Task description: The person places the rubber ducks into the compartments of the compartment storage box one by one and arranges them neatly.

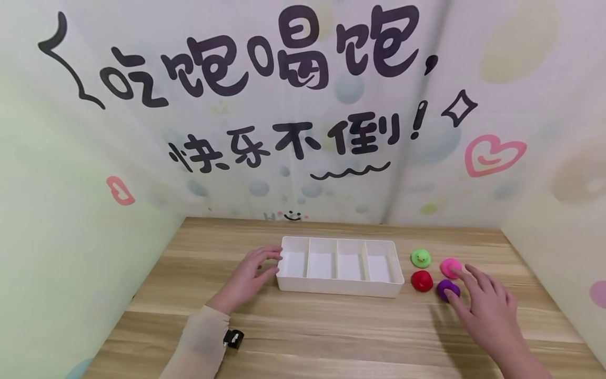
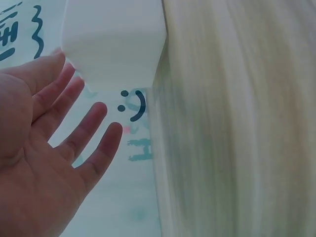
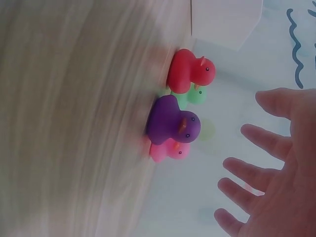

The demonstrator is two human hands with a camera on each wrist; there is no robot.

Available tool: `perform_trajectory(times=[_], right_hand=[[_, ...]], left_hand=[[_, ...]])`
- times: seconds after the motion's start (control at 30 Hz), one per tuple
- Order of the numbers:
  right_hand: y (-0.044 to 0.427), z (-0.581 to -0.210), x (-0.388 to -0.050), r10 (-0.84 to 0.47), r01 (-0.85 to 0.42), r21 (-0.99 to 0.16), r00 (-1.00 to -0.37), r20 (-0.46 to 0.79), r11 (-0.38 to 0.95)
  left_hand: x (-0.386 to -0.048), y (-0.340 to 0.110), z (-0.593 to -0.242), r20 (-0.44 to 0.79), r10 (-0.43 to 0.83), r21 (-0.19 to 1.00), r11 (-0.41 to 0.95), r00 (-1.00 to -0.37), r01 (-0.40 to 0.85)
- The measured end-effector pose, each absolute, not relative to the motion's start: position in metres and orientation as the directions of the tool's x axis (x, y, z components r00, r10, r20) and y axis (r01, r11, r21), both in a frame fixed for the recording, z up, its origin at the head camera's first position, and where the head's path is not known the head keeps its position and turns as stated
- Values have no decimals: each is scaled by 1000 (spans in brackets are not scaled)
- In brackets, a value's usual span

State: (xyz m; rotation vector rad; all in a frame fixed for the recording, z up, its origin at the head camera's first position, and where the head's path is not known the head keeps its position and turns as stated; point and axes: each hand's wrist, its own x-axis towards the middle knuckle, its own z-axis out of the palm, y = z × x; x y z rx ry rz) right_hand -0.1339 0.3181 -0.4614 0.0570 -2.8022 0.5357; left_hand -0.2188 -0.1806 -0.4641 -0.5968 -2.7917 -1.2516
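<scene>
Below the right hand (image 1: 492,315), outspread and gripping nothing, the small purple rubber-looking duck (image 3: 167,120) seemed light, soft, best pinched across its body.

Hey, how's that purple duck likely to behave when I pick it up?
The purple duck is probably light, being smaller than the right hand near it. Its smooth, rounded surface may feel slightly slippery. Since it sits upright on a broad body, it would likely slide rather than roll if nudged.
</scene>
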Motion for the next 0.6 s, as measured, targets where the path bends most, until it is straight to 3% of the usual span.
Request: perform_trajectory(times=[0.6], right_hand=[[321, -466, -139, 27, -68, -369, -969, 246, 927]], left_hand=[[-227, -189, -468, 199, 397, 710, 572, -896, 411]])
